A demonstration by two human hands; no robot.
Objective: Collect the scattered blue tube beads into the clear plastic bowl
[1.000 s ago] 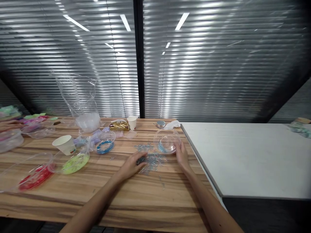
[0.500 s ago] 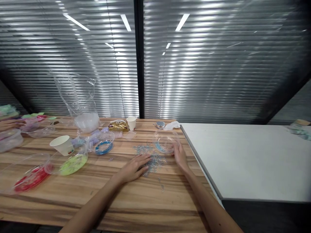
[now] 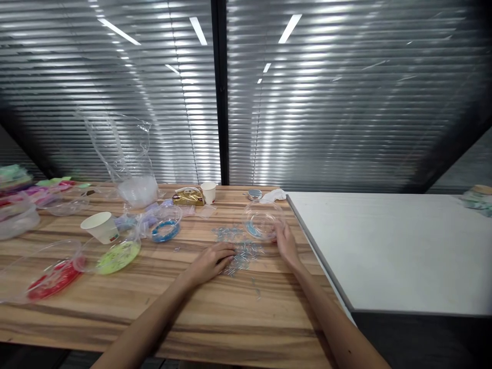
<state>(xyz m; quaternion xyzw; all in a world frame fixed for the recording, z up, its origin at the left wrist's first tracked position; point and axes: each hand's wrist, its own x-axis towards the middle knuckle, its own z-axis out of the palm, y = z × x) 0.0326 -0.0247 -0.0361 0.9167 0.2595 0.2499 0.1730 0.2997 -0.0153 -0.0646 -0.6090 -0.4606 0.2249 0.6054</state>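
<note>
A loose pile of small, clear bluish tube-like beads (image 3: 244,256) lies spread on the wooden table (image 3: 215,328). At the pile's left edge rests my left hand (image 3: 211,260), palm down, fingers slightly bent with the thumb apart; its fingertips touch the beads, and nothing shows in its grasp. Just behind the pile, a clear plastic bowl (image 3: 263,218) with some blue in its bottom is tilted towards me. My right hand (image 3: 285,240) grips this bowl at its right side, with the fingers partly hidden by the rim.
Left of the beads are clear bowls with blue (image 3: 165,231), yellow-green (image 3: 118,257) and red (image 3: 56,279) contents. Paper cups (image 3: 100,227), a clear bag (image 3: 136,190), a gold packet (image 3: 188,197) and tissue (image 3: 273,195) stand around. A white table (image 3: 403,246) adjoins on the right.
My left hand has drawn slightly left, its fingers bending more. My right hand still grips the bowl. The other person's hand at the far left no longer shows.
</note>
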